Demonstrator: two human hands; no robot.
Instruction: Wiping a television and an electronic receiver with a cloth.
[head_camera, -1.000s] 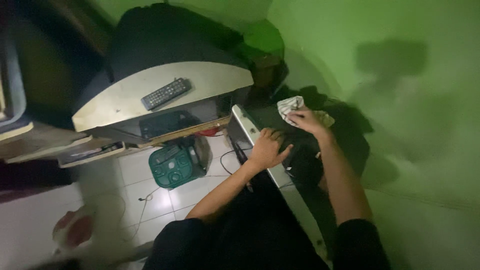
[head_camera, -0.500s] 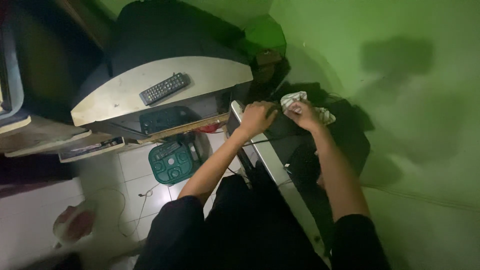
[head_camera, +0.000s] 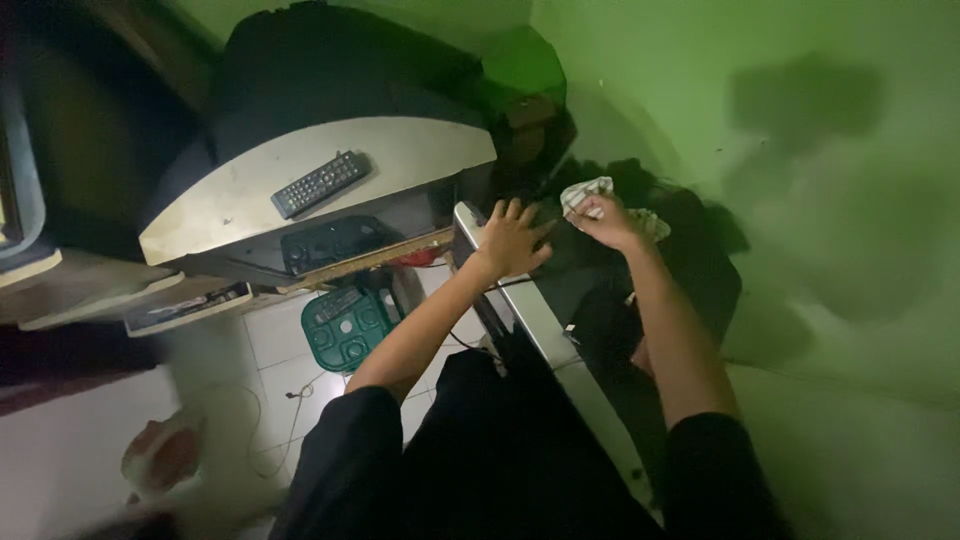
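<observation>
The left hand (head_camera: 510, 238) lies flat, fingers spread, on the far end of the dark flat box (head_camera: 560, 300), by its pale edge. The right hand (head_camera: 607, 222) pinches a white rag (head_camera: 590, 193) just right, close to the green wall (head_camera: 800, 200).

A flat screen (head_camera: 545, 330) with a silver frame stands edge-on at the middle of the frame, running from centre toward the lower right; its dark face is barely seen. No packages, labels or signs can be made out.

left hand (head_camera: 510, 238) slid up the silver edge (head_camera: 540, 320), fingers now spread
</observation>
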